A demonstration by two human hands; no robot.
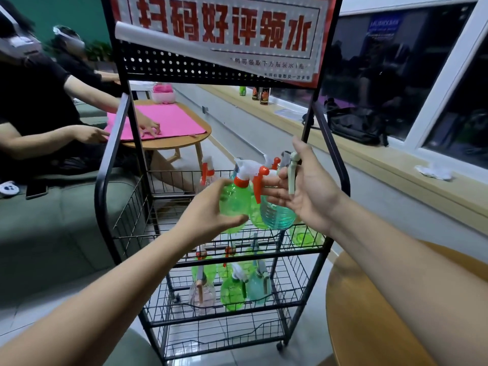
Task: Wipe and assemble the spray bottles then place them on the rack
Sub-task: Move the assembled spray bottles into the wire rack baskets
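Rack: black wire frame on wheels, stood straight ahead, with a red-lettered sign fixed across the top panel.
Top shelf: wire basket at hand height, already holding a clear bottle at the back left and a green one at the front right corner.
Lower shelf bottles: several finished ones, green, blue and clear, stood close together.
Left hand: wrapped round the belly of the green bottle, thumb underneath, fingers over the far side.
Right hand: thumb raised, fingers curled at the neck of the blue bottle; pale green trigger seen across the palm, owner unclear.
Green bottle: assembled, orange and white sprayer on, held upright over the top shelf, touching the blue bottle.
Blue bottle: assembled, upright, just right of the green one.
Step in hand: judged to be placing both on the top shelf.
Best handling: probably lowered one at a time into the free middle, triggers turned away from neighbours, let go only once the base sat flat on the wire.
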